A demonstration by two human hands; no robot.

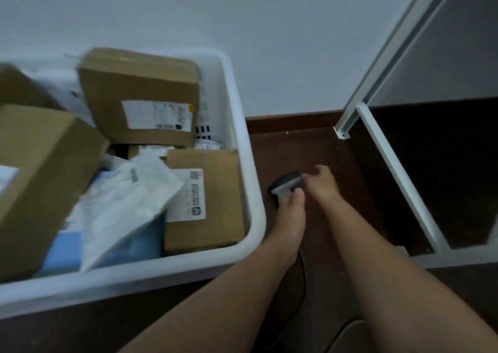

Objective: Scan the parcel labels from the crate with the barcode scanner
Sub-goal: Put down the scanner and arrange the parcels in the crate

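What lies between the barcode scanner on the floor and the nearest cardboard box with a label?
In the head view, only the white crate's wall separates the barcode scanner from the labelled cardboard box; both hands are at the scanner.

White wall [269, 29], brown floor [336, 164]

White rectangular plastic crate [253, 191]: sitting just left of the grip, holding brown cardboard parcels [140, 96] with white labels facing up, plus white plastic mailers [126, 207]. Grey-and-black handheld barcode scanner [286, 184]: lying on dark floor, both hands touching it, head pointing away.
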